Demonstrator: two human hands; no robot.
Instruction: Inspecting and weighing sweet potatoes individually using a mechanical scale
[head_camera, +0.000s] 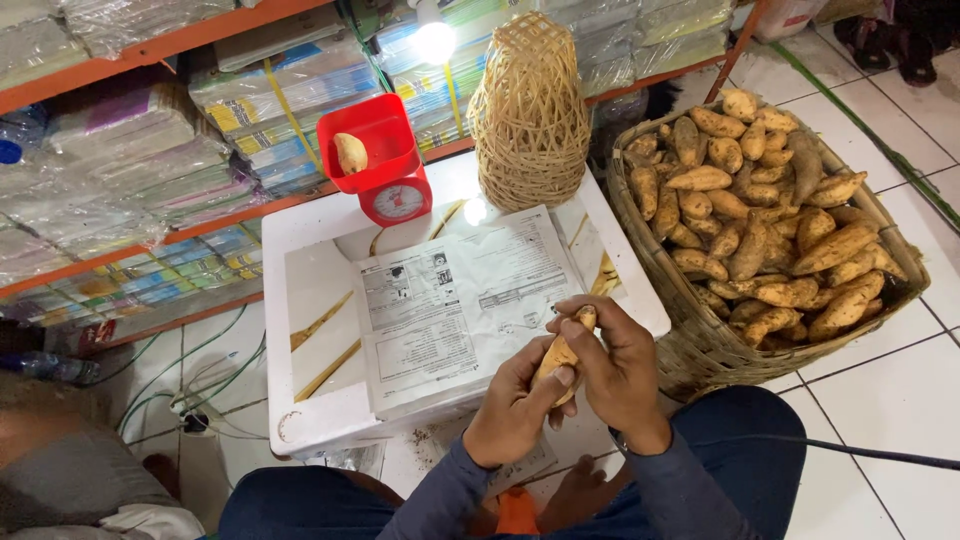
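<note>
Blue-trousered knees (740, 450) are seen at the bottom edge, and just above them both hands are closed around one sweet potato (562, 357). It is grasped from below and behind by the left hand (512, 415), whose fingers are curled under it, while the right hand (615, 365) is wrapped over its upper end, with the fingertips (572, 312) pressed onto the tip. The tuber is held tilted, over the near edge of a white box (300, 400) that is used as a tabletop. A printed paper sheet (450, 310) is spread on the box, and thin bamboo strips (322, 322) are laid beside it. Farther back, a red kitchen scale (385, 160) is set with a single sweet potato (350, 153) in its tray. Beside it, a stack of woven bamboo baskets (530, 110) is stood upright. To the right, on the tiled floor (900, 400), a large woven basket (700, 350) is heaped with sweet potatoes (760, 240).
</note>
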